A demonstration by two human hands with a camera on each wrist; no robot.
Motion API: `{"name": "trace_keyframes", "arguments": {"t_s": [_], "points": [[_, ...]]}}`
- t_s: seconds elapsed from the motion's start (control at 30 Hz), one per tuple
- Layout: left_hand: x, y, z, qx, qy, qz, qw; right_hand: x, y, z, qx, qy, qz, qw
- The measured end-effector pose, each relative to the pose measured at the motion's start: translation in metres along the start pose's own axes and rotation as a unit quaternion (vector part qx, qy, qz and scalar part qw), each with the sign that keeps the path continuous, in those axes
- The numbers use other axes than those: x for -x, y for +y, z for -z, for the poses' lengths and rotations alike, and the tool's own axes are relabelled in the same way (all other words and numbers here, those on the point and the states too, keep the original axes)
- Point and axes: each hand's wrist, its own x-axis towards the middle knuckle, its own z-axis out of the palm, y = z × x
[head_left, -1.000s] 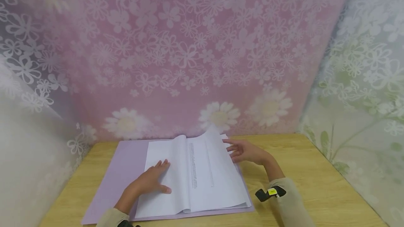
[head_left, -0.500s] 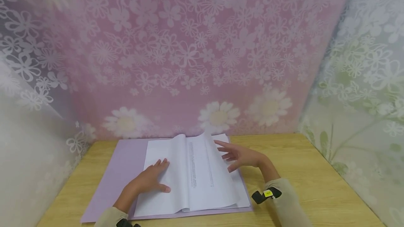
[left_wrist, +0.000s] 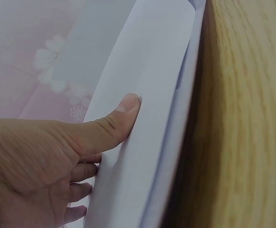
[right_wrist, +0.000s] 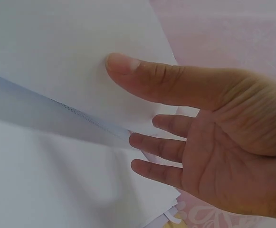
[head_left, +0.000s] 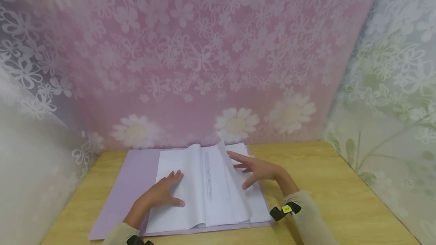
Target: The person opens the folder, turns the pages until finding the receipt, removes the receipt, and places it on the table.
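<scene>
Stacked white pages lie inside a spread purple folder [head_left: 119, 192]. My left hand [head_left: 154, 196] rests on the left-hand white page [head_left: 173, 218], its thumb apart from the fingers; in the left wrist view the thumb [left_wrist: 111, 126] lies along the paper. On the right, one printed sheet [head_left: 216, 177] stands lifted and bends leftward. My right hand [head_left: 260, 171] is at that sheet's right edge, fingers extended and spread, index fingertip by the paper. The right wrist view has its thumb [right_wrist: 152, 80] over white paper and three straight fingers below; the index finger is hidden there.
The folder lies on a wood-grain table [head_left: 306, 162]. Behind it rises a pink flowered wall covering [head_left: 204, 67], with paler flowered panels at both sides. A black wrist strap [head_left: 286, 210] with a yellow tag is on the right sleeve.
My right hand has moved leftward over the pages, and the lifted sheet's right edge has shifted left with it, baring more of the page beneath. The left hand has stayed in place.
</scene>
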Motion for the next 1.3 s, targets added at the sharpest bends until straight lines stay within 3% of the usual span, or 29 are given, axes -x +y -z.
{"name": "trace_keyframes", "arguments": {"t_s": [0.63, 0.87, 1.03, 1.3], "points": [[-0.004, -0.005, -0.003, 0.011, 0.007, 0.0, 0.9999, -0.011, -0.007, -0.016, 0.057, -0.007, 0.019, 0.998], [-0.002, -0.002, 0.002, 0.008, 0.012, -0.02, 0.9997, -0.015, -0.008, -0.021, 0.074, 0.005, 0.013, 0.997], [0.001, -0.001, 0.003, 0.025, 0.012, -0.016, 0.9995, -0.016, -0.011, -0.026, 0.081, 0.008, 0.002, 0.997], [-0.003, -0.006, 0.001, 0.044, 0.043, -0.003, 0.9981, -0.021, -0.013, -0.033, 0.091, 0.02, 0.004, 0.996]]}}
